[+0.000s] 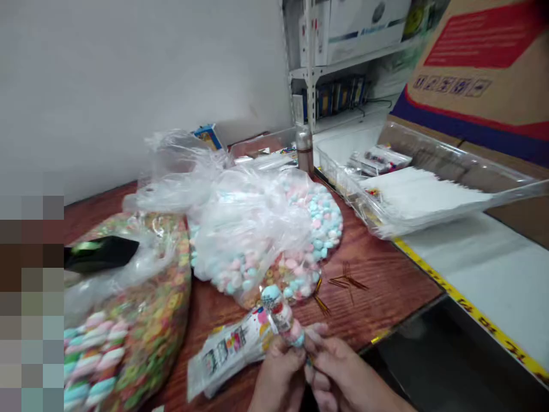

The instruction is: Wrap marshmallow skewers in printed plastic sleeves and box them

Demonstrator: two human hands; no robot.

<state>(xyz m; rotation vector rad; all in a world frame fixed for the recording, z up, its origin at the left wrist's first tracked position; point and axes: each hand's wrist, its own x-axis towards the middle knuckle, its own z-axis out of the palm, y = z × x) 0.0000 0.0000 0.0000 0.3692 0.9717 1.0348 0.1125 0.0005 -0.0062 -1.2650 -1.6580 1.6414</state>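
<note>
Near the table's front edge, my left hand (278, 369) and my right hand (334, 363) meet with their fingers closed around the lower end of a narrow clear bag of marshmallows (281, 309). Pastel blue and pink pieces show through its film. My fingers hide the bag's end. Under and left of it lie printed plastic bags (227, 349). Just beyond my hands, several gold twist ties (348, 281) are scattered on the wood. A big clear bag of loose marshmallows (326, 220) rests behind them.
At left, a large bag of ring-shaped cereal (171, 309) carries a black scoop (103, 253) and several marshmallow-and-cereal stacks (96, 357). A clear plastic tray (386, 229) holds white paper pieces on the right. Behind stand a metal bottle (304, 149), a shelf (309, 63) and a cardboard box (463, 103).
</note>
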